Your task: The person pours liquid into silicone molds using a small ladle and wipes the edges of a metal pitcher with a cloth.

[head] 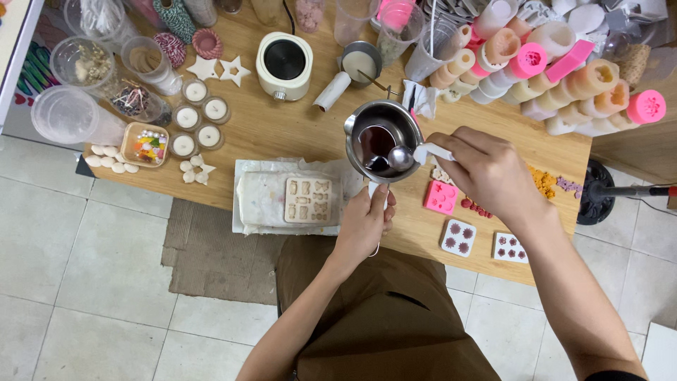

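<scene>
Gripping the handle, left hand [364, 224] is holding a steel melting pot [379, 139] above the table [282, 130], beside the beige mould [307, 200]. Right hand [486, 169] is pinching a spoon [402, 158], stirring dark liquid. Looks like mixing stage; pouring nxt will need a slow tilt w/ steady aim.

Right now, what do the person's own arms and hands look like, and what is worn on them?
Both forearms are bare up to the elbow. The left hand and the right hand wear no gloves, and I see no ring, watch or bracelet. Only a dark sleeve edge shows high on the right arm. No markings are visible.
</scene>
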